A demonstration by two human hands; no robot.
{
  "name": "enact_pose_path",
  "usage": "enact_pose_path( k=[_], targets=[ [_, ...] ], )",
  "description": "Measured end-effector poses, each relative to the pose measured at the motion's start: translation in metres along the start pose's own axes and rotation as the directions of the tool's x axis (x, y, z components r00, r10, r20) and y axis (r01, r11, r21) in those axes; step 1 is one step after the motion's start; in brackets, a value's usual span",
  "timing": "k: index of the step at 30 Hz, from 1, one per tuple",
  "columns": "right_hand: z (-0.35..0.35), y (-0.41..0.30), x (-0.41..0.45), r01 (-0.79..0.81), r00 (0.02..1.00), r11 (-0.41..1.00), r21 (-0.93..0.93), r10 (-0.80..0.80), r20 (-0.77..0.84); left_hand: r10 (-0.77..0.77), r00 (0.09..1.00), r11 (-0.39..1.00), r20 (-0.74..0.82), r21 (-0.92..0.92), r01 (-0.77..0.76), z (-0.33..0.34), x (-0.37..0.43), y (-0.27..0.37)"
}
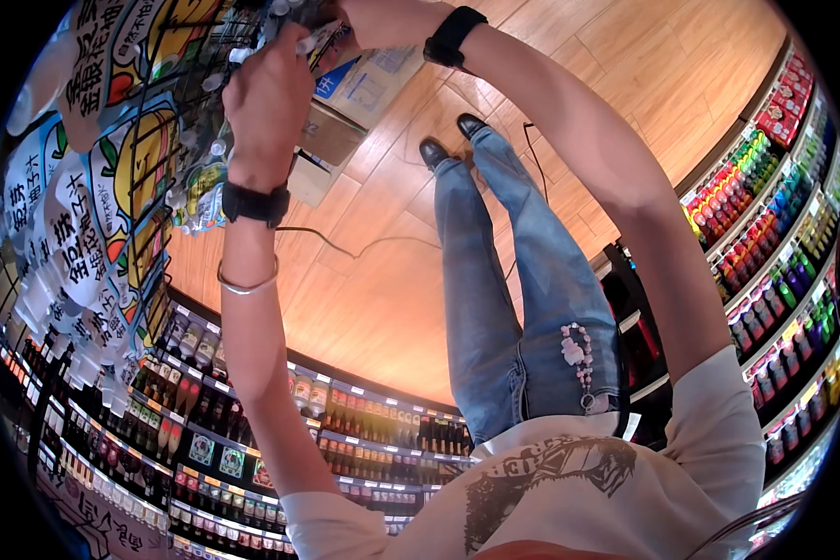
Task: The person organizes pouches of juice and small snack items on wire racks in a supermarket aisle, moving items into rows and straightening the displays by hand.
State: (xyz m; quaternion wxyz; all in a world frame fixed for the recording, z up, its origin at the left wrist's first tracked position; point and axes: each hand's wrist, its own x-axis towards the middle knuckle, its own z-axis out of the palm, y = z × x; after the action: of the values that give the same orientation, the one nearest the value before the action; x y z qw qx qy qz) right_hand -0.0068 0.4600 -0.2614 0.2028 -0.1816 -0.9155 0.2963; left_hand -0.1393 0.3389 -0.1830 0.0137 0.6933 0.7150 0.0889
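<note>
My left hand (269, 91), with its back to the camera and its fingers curled, is at the wire rack at the upper left, among clear plastic packages with white caps. My right hand (353, 21) reaches in beside it at the top edge and is partly cut off. A colourful printed package (327, 43) lies between the hands; their fingertips are hidden, so which hand grips it cannot be told. Printed drink pouches (122, 164) with fruit pictures hang behind the black wire rack (140, 133). More small pouches (203, 189) are below my left hand.
Cardboard boxes (332, 133) stand on the wooden floor (385, 301) below the hands. A thin black cable (322, 234) runs across the floor. Shelves of bottles (371, 448) curve along the bottom, and shelves of colourful packaged goods (756, 224) stand at the right.
</note>
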Motion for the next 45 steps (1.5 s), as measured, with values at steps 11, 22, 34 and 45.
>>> enact_pose_path(
  k=[11,22,34,45],
  targets=[
    [-0.003,0.013,0.008,0.074,0.997,0.953,-0.294,-0.08,-0.007,-0.135,0.99,0.991,0.043,0.017,0.135,0.032,0.013,0.005],
    [0.016,0.039,0.026,0.229,0.919,0.855,-0.466,-0.348,-0.187,-0.119,0.982,0.99,-0.146,-0.096,0.106,0.004,-0.006,-0.046],
    [-0.01,0.012,0.009,-0.022,1.0,0.973,-0.23,0.025,0.009,-0.397,0.911,0.918,0.114,0.036,0.395,0.015,-0.003,-0.043],
    [-0.013,-0.036,-0.013,-0.255,0.871,0.922,0.291,0.35,-0.344,-0.191,0.975,0.978,-0.117,0.067,0.2,0.033,-0.016,-0.061]
  ],
)
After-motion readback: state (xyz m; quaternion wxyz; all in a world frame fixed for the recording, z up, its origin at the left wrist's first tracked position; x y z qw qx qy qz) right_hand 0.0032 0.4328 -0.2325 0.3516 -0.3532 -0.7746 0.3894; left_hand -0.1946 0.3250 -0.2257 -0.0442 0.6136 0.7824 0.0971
